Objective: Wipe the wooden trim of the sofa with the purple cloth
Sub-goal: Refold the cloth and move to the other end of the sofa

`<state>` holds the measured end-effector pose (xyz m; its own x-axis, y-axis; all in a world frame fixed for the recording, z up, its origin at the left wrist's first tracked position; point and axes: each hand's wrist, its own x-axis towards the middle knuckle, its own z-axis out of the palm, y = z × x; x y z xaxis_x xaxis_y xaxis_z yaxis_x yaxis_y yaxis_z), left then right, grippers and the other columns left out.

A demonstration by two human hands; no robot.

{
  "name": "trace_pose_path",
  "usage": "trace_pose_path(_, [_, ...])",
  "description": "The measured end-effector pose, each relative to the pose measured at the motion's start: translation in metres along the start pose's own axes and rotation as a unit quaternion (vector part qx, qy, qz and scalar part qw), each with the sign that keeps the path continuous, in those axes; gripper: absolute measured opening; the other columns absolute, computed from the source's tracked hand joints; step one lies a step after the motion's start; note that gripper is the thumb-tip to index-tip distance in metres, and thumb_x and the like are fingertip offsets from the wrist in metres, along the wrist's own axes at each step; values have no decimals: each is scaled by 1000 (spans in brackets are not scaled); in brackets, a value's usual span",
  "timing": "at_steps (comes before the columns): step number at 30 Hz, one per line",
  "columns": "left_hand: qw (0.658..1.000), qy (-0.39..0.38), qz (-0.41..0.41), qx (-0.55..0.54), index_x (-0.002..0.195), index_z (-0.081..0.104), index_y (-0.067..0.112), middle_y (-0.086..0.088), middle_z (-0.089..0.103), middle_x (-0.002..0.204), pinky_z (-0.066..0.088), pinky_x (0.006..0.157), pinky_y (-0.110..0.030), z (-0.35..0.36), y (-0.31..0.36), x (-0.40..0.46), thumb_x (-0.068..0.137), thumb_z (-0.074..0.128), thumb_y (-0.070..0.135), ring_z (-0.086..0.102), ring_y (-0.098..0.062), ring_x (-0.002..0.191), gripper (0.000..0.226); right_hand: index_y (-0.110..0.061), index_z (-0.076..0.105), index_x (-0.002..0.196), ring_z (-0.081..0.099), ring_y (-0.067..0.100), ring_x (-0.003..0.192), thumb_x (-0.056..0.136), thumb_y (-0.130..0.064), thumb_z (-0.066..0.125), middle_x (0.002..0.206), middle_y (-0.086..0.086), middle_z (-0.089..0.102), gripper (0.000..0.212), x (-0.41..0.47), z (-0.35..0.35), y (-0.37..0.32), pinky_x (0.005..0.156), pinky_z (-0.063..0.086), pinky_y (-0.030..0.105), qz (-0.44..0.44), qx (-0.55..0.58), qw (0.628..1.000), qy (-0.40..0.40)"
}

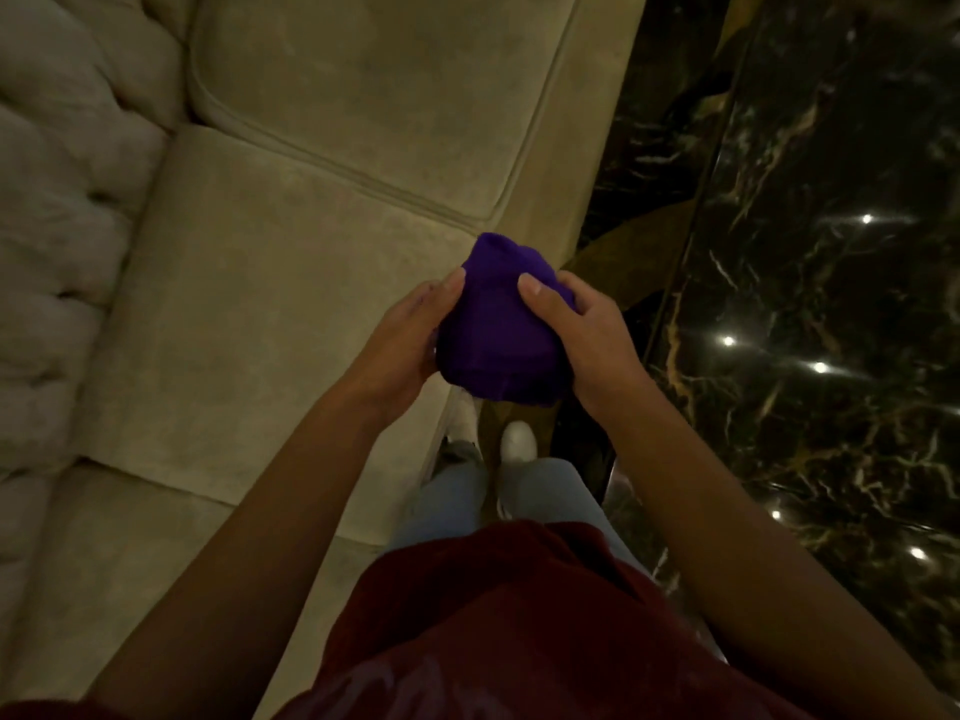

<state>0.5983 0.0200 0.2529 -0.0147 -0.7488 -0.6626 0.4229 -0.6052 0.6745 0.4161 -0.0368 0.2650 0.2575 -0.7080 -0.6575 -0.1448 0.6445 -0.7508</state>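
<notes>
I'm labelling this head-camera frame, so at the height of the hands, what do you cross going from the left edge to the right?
Tufted sofa back → seat cushion → left hand → purple cloth → right hand → dark marble floor.

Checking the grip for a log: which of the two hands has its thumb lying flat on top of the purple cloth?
The right hand: its thumb lies across the top of the purple cloth, while the left hand cups its side.
</notes>
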Motion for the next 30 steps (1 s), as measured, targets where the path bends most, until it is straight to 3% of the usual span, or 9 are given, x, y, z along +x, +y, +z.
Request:
trace_pose_path(3, [999,-40,7,-33,142,60,12,-10,71,136,60,100,-38,15,17,18,101,55,45,67,-26,128,53,-26,74,109,78,22,102,79,-49,84,111,1,80,39,15,-7,-27,82,65,36,-8,14,1000,-7])
trace_pose_path(8, [998,34,57,0,122,71,24,2,80,117,62,86,-28,44,29,54,94,71,41,75,-17,113,33,-23,71,108,76,22,104,78,-49,83,112,3,79,41,47,-34,-44,88,65,47,-2,23,1000,14])
trace_pose_path(11, [995,72,73,1,116,73,29,4,81,112,62,83,-26,63,33,77,89,77,35,76,-15,108,28,-31,72,101,76,21,102,75,-50,84,110,0,77,34,68,-59,-52,81,65,41,-10,16,1000,13])
trace_pose_path(15, [989,129,75,5,109,77,34,2,82,110,63,85,-32,103,49,115,84,79,34,77,-18,105,25,-36,72,103,76,15,97,70,-52,86,107,-6,77,39,104,-102,-71,75,63,31,-12,17,999,25])
trace_pose_path(19, [989,131,41,-48,106,81,38,-1,80,116,62,92,-43,155,81,161,84,77,35,76,-22,109,22,-38,69,110,77,17,97,62,-58,89,107,-11,76,56,152,-143,-117,73,64,33,26,27,999,17])
trace_pose_path(24, [989,115,59,-68,111,79,40,-1,79,121,62,94,-41,186,139,219,78,79,46,74,-22,115,33,-45,75,109,71,17,112,63,-75,73,122,-7,74,55,218,-171,-205,88,62,38,46,-6,998,-37])
trace_pose_path(27, [986,130,88,-50,112,79,37,-3,79,121,62,94,-42,189,172,251,88,75,41,74,-23,116,25,-43,72,120,69,17,116,72,-75,68,126,-8,72,57,248,-174,-247,95,61,40,34,-34,995,-89])
trace_pose_path(30, [977,167,128,-18,109,78,40,2,80,115,63,84,-31,181,202,281,93,71,42,75,-19,111,18,-37,69,128,72,15,113,83,-67,66,126,-7,74,53,278,-171,-276,93,63,39,36,-40,989,-137])
